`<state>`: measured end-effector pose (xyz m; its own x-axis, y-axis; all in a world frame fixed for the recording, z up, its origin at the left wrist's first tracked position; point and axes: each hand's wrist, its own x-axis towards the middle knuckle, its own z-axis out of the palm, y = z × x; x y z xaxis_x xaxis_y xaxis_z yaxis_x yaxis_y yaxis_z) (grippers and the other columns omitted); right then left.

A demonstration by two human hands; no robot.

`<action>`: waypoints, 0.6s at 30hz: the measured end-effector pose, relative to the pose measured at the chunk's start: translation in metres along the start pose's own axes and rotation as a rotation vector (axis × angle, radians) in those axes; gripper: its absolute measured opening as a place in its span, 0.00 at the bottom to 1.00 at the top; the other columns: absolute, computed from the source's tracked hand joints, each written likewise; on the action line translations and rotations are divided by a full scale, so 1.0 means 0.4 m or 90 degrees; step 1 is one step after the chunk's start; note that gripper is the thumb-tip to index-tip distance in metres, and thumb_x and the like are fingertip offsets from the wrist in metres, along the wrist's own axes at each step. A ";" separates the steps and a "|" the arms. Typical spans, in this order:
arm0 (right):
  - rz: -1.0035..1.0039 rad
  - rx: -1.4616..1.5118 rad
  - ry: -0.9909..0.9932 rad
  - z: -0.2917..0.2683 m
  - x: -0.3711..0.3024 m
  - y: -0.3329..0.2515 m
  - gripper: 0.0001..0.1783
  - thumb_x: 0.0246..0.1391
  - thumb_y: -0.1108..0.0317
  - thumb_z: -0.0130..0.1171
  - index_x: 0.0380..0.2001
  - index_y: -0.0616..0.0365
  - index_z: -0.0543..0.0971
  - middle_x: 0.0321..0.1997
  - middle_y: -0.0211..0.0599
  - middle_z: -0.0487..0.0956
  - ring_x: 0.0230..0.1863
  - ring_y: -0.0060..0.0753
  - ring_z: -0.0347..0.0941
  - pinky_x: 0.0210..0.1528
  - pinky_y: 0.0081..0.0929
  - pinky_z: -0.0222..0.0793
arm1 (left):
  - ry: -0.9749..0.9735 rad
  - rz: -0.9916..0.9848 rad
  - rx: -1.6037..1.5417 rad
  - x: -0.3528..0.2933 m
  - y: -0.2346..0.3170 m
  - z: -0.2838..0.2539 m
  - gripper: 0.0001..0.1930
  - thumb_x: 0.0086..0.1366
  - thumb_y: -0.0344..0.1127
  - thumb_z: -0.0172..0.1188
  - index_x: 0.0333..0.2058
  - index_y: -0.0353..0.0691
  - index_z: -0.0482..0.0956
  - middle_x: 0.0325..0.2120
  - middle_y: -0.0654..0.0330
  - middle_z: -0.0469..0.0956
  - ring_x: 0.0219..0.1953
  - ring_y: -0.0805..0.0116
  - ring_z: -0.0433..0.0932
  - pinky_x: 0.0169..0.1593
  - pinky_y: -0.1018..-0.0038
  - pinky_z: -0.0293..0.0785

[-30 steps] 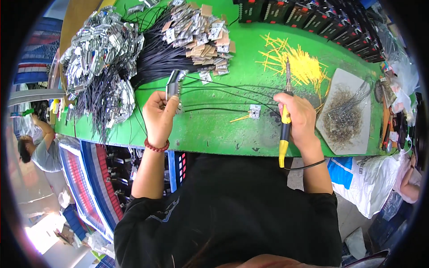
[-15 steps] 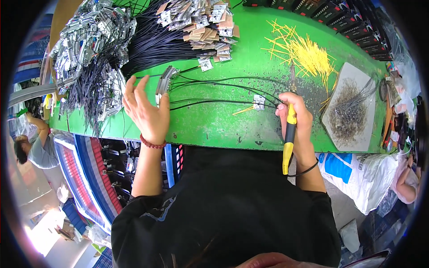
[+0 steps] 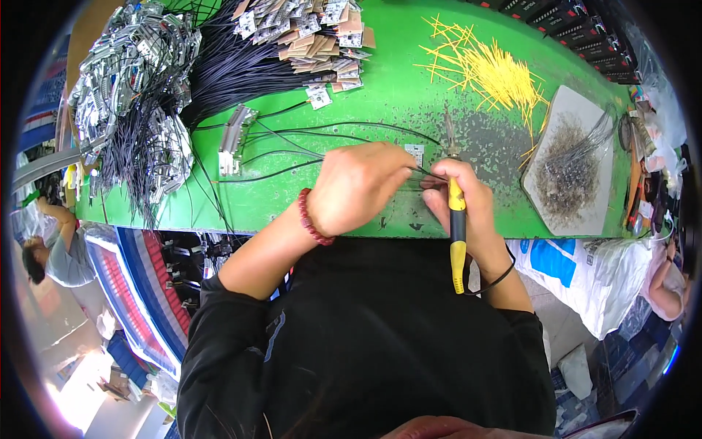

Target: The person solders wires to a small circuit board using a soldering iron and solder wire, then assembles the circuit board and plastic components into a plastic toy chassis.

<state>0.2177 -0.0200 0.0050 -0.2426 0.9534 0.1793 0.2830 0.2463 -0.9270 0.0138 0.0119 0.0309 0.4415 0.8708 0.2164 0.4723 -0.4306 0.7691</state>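
Several wires (image 3: 292, 132) run over the table (image 3: 395, 66) from the metal part (image 3: 234, 139) at left toward my right hand (image 3: 477, 205), which I see wrapped around the iron (image 3: 458, 227), its tip pointing away from the body. My left hand (image 3: 362, 186) curls just beside it over the wires, and from here I cannot tell whether its fingertips pinch one.

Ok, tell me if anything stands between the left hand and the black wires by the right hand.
Nothing visible does; the left hand is at the black wires, beside the right hand holding the soldering iron.
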 end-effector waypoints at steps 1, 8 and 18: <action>-0.038 -0.061 -0.004 -0.004 0.008 0.003 0.17 0.50 0.75 0.64 0.43 0.56 0.73 0.33 0.40 0.80 0.31 0.35 0.80 0.34 0.27 0.74 | 0.020 -0.008 -0.008 -0.007 -0.006 -0.009 0.05 0.57 0.24 0.60 0.33 0.36 0.80 0.26 0.53 0.79 0.28 0.56 0.79 0.32 0.68 0.74; -0.105 -0.320 -0.020 -0.030 0.096 0.020 0.19 0.45 0.75 0.64 0.42 0.48 0.76 0.22 0.37 0.71 0.24 0.43 0.71 0.25 0.38 0.64 | 0.068 -0.059 0.035 -0.010 -0.011 -0.041 0.04 0.56 0.26 0.62 0.32 0.38 0.79 0.26 0.55 0.79 0.28 0.55 0.79 0.31 0.66 0.75; -0.080 -0.197 0.006 -0.021 0.068 0.024 0.20 0.44 0.81 0.64 0.42 0.55 0.75 0.35 0.38 0.81 0.32 0.34 0.78 0.33 0.26 0.73 | 0.256 -0.040 0.195 0.012 -0.120 -0.135 0.04 0.61 0.24 0.59 0.34 0.33 0.80 0.26 0.55 0.79 0.25 0.66 0.76 0.31 0.75 0.72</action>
<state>0.2216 0.0096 0.0037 -0.2851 0.9133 0.2908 0.5196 0.4022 -0.7538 -0.0479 0.0498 0.0274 0.1048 0.8940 0.4356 0.7177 -0.3712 0.5892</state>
